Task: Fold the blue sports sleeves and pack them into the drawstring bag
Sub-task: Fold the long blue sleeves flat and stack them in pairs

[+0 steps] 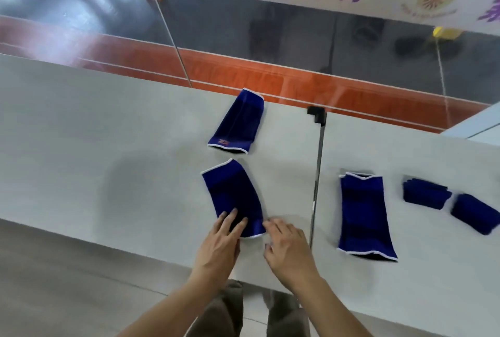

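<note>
Left hand (pixel 219 244) lay flat, fingers spread, pressing the near end of the centre sleeve (pixel 232 196); grip open, nothing pinched. Right hand (pixel 286 242) sat at that sleeve's lower-right corner, fingers curled, touching the hem; can't tell if it had hold. Second sleeve (pixel 238 120) flat above centre, third (pixel 364 212) right of the table (pixel 108 134) seam. Two folded pieces (pixel 426 193) (pixel 473 213) far right. No drawstring bag in frame. Risk: stretchy knit springs open if the fold isn't pinned; sleeve sits near the table's front edge, could slide off.
</note>
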Demonstrator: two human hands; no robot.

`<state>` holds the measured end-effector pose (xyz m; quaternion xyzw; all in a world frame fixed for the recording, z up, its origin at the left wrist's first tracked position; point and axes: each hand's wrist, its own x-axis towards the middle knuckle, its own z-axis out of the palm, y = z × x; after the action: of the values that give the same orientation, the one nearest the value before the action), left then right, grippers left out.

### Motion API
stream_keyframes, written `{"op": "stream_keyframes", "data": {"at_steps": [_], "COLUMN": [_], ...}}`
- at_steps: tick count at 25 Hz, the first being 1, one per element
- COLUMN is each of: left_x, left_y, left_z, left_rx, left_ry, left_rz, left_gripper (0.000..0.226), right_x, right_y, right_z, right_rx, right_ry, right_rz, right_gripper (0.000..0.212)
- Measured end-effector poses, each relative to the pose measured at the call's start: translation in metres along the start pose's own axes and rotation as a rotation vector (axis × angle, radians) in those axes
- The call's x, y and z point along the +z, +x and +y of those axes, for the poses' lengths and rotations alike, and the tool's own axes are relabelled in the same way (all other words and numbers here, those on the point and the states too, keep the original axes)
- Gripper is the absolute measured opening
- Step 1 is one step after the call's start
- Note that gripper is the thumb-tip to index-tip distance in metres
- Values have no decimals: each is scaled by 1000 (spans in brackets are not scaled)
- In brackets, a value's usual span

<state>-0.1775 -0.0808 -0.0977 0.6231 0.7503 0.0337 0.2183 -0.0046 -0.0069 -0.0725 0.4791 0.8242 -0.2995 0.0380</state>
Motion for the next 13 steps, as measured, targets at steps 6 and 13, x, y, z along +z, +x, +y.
{"op": "stream_keyframes", "data": {"at_steps": [6,13], "left_x": [-15,-30], "left_y": [22,31], "left_z": [-9,4], "left_rx": [42,86], "left_ry": [-259,-380], "left_rz": [152,183], "left_gripper": [25,25], "right_x": [11,-5], "right_y": [7,9], "right_z": [-23,-28], "right_rx": [343,472], "right_ry": [732,787], "right_rz": [155,406], "right_gripper": [44,12]}}
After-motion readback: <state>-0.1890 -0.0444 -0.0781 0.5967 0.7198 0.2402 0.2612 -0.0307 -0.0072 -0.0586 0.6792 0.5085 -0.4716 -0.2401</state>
